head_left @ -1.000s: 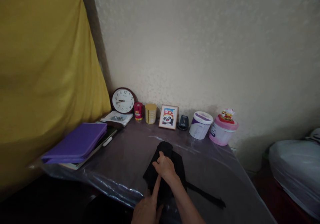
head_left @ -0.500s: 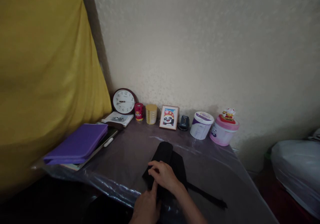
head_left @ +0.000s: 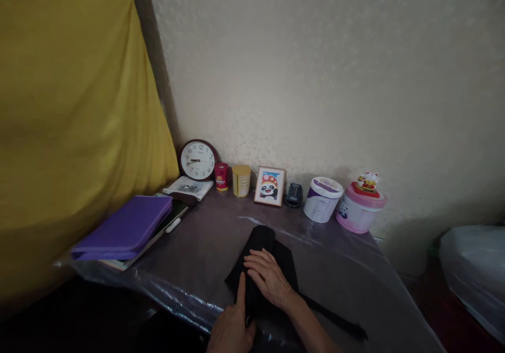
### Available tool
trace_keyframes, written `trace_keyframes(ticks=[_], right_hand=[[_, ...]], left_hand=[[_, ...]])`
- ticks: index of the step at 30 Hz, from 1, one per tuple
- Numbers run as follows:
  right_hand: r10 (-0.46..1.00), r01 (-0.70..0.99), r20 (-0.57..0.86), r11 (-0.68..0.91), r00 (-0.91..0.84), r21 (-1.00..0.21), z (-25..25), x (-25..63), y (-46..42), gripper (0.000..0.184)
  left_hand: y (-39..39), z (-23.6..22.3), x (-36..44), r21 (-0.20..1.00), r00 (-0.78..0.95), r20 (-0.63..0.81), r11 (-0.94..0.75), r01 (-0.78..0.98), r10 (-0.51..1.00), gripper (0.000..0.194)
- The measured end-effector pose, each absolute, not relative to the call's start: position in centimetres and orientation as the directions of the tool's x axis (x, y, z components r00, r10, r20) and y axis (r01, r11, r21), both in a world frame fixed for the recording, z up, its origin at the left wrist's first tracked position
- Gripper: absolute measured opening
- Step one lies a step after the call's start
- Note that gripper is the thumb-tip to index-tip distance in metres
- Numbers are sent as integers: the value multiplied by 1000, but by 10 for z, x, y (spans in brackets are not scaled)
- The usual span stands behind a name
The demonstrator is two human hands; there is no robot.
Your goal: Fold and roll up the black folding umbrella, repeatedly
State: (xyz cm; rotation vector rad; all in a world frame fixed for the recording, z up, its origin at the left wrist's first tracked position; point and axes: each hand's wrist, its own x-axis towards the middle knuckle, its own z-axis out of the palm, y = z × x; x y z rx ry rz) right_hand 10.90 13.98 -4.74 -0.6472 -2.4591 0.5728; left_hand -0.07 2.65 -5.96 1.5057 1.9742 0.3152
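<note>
Nearest, the left hand [head_left: 231, 328] is low at the table's near edge, its index finger stretched out straight along the cloth [head_left: 261, 235]; its other fingers are mostly tucked from sight, and I cannot tell whether they grip anything; just beyond, the right hand [head_left: 270, 279] lies over the cloth, its fingers stretched out and close together, resting on top rather than closed round it; the cloth, black and folded, is under both hands at the near middle of the table [head_left: 327, 269], its far end rounded; a dark strap [head_left: 337, 318] trails from it to the right.

To the left lies a purple binder [head_left: 124, 227] on other flat items, a white pen [head_left: 173, 225] beside it; farther back are papers [head_left: 189, 186]; along the wall [head_left: 315, 69] stand, left to right, a clock [head_left: 198, 160], a red can [head_left: 221, 177], a yellow can [head_left: 241, 181], a panda picture [head_left: 270, 185], a small dark device [head_left: 294, 195], a white tub [head_left: 322, 203] and a pink tub [head_left: 358, 216]; a cat figurine [head_left: 369, 183] sits on the pink one; a yellow curtain [head_left: 79, 106] hangs at left.
</note>
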Motion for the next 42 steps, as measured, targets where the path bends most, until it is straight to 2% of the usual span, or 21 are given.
trace_keyframes(ticks=[6,12,17,20,24,27,30,32,33,37,39,42], right_hand=[[562,418,405,820,-722,-391,-61,101,187,30],[657,580,376,753,-653,-310,-68,93,228,31],[772,728,397,619,-496,-294,-62,84,234,29],[737,678,411,667,-537,-310,-60,81,212,28],[618,479,384,781,-686,-401,-54,89,165,28],[634,418,432,760,-641,-497,-50,113,145,26],[845,557,438,533,-307,-637,-59,152,146,29],[941,620,329,303,-76,-724,-72,177,151,32],[968,602,252,212,-18,-770,-79,188,153,33],[1000,461,4,3,2,-887,-93,205,149,35],[999,403,-38,-24,-26,-915,-91,201,143,36],[998,314,-29,-8,-62,-949,-85,189,135,36]], left_hand=[[29,-64,2,481,-202,-370,373,793,907,83],[29,-64,1,499,-192,-366,366,786,910,81],[28,-68,3,481,-210,-350,368,796,913,78],[28,-71,3,459,-214,-330,354,815,919,76],[27,-69,2,471,-201,-303,330,818,931,73],[26,-67,1,489,-194,-305,328,808,933,71],[24,-64,1,486,-193,-300,324,812,934,70],[24,-62,1,474,-200,-307,332,816,930,70],[24,-61,1,472,-202,-312,336,815,928,70],[24,-60,3,460,-214,-316,347,817,924,70],[24,-60,3,437,-226,-311,350,829,923,70],[24,-59,3,416,-225,-308,344,842,924,69]])
